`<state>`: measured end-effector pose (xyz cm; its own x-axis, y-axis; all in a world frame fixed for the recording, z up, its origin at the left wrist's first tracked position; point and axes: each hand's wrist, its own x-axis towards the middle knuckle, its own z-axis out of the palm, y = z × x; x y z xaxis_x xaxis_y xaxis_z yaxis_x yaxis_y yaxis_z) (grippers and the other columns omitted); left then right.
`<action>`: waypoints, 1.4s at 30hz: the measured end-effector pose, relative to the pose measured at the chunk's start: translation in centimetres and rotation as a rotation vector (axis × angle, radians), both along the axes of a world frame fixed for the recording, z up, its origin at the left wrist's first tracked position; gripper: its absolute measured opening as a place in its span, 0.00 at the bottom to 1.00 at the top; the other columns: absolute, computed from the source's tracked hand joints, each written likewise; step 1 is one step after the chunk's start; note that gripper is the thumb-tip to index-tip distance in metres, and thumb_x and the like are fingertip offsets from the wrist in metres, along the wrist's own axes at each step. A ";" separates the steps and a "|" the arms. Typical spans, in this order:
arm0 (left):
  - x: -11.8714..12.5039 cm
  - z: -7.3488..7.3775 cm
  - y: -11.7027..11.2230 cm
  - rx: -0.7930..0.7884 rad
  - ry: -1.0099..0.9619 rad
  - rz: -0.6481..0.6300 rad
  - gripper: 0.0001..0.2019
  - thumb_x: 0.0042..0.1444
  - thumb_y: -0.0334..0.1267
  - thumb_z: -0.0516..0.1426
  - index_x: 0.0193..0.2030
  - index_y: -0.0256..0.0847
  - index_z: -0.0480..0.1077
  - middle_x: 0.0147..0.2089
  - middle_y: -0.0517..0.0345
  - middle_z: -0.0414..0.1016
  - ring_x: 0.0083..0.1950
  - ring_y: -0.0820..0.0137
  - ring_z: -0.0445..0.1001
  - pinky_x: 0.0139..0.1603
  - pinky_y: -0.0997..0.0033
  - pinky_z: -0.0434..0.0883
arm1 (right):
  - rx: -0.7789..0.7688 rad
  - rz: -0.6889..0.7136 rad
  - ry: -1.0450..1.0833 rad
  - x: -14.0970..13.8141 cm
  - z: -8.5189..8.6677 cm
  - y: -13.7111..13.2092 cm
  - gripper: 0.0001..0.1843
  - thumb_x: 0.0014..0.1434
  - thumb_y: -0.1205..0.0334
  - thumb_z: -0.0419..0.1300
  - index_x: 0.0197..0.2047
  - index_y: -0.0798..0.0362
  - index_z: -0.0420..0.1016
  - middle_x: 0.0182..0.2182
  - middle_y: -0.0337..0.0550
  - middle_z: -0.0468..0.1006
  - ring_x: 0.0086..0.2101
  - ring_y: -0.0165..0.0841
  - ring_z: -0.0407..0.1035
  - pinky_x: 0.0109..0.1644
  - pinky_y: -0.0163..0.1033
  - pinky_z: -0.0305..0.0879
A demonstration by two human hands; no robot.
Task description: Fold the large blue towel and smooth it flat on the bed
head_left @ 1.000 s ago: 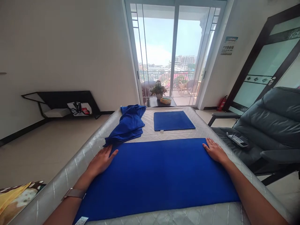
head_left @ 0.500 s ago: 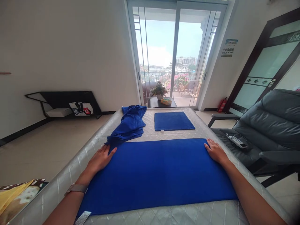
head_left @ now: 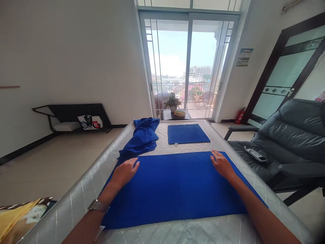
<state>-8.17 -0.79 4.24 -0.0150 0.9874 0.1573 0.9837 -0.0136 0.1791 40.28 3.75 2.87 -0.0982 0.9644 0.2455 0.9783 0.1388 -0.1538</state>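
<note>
Containers: none held anything visible; a printed bag (head_left: 90,122) sat on the low black shelf (head_left: 73,113) by the left wall, contents not readable.
Carrier: quilted grey mattress (head_left: 83,189), long axis running toward the balcony door (head_left: 189,64).
Flat towel: large blue towel (head_left: 177,189) lay spread across the near half of the mattress, near edge just short of the mattress's near edge, right edge close to the mattress's right edge.
Left hand: left hand (head_left: 125,172) lay palm down on the towel's far left corner, fingers extended and slightly spread, gripping nothing. Watch on the wrist (head_left: 98,205).
Right hand: right hand (head_left: 221,164) lay palm down near the towel's far right corner, fingers extended, loosely together, gripping nothing.
Folded towel: small blue folded towel (head_left: 187,133) lay flat at the mattress's far end, right of centre, apart from the large one.
Crumpled towel: bunched blue towel (head_left: 142,137) ran along the far left edge of the mattress, its lower end just beside the flat towel's far left corner.
Right of mattress: grey recliner (head_left: 286,135) with a remote (head_left: 255,154) on its seat.
Far end: small table with potted plant (head_left: 172,101).
</note>
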 end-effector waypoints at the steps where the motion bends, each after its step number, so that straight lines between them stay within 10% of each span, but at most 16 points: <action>1: 2.1 0.1 0.1 0.003 -0.022 -0.088 0.28 0.67 0.51 0.40 0.62 0.39 0.68 0.63 0.49 0.71 0.64 0.58 0.68 0.63 0.58 0.66 | -0.010 0.049 0.027 -2.0 0.4 -0.4 0.32 0.69 0.52 0.36 0.68 0.58 0.60 0.66 0.50 0.61 0.67 0.37 0.51 0.70 0.46 0.45; 6: 12.6 -1.2 2.0 0.091 -0.056 -0.444 0.32 0.68 0.56 0.38 0.67 0.37 0.61 0.69 0.46 0.63 0.71 0.61 0.58 0.70 0.59 0.55 | -0.104 0.294 0.044 -12.5 0.6 -1.4 0.33 0.69 0.50 0.36 0.70 0.60 0.55 0.69 0.49 0.56 0.68 0.36 0.45 0.71 0.44 0.39; 12: 16.8 -4.3 4.5 0.084 -0.051 -0.393 0.32 0.68 0.54 0.35 0.70 0.36 0.54 0.70 0.42 0.58 0.72 0.58 0.54 0.71 0.51 0.52 | -0.186 0.278 0.011 -16.0 -0.9 -0.1 0.34 0.69 0.51 0.34 0.71 0.61 0.50 0.70 0.50 0.49 0.69 0.37 0.41 0.71 0.46 0.38; 16: 13.0 -4.9 4.1 0.047 -0.051 -0.324 0.37 0.66 0.59 0.34 0.71 0.33 0.54 0.72 0.42 0.55 0.73 0.58 0.50 0.72 0.53 0.49 | -0.211 0.226 -0.022 -11.7 -1.2 0.2 0.36 0.69 0.46 0.35 0.72 0.56 0.48 0.71 0.46 0.48 0.69 0.36 0.40 0.71 0.47 0.36; 27: -7.9 -6.7 4.1 -0.032 0.019 0.074 0.39 0.65 0.60 0.34 0.69 0.28 0.55 0.70 0.37 0.58 0.71 0.54 0.55 0.70 0.52 0.52 | -0.160 -0.177 -0.090 6.2 -3.5 2.6 0.39 0.67 0.45 0.34 0.72 0.62 0.48 0.71 0.51 0.49 0.69 0.39 0.43 0.71 0.49 0.42; 35: -8.0 -6.4 3.7 -0.002 0.034 0.052 0.37 0.66 0.57 0.35 0.67 0.29 0.57 0.68 0.39 0.62 0.70 0.56 0.59 0.69 0.53 0.54 | -0.142 -0.180 -0.114 7.0 -4.2 2.9 0.38 0.67 0.46 0.35 0.71 0.65 0.49 0.70 0.54 0.52 0.68 0.40 0.45 0.70 0.48 0.43; 42: -4.8 -2.4 1.7 0.026 0.167 0.161 0.35 0.65 0.57 0.41 0.65 0.29 0.62 0.64 0.36 0.68 0.65 0.50 0.65 0.65 0.48 0.60 | 0.071 -0.071 -0.176 2.7 -0.7 0.7 0.32 0.68 0.56 0.37 0.68 0.64 0.56 0.70 0.55 0.52 0.69 0.41 0.43 0.72 0.50 0.37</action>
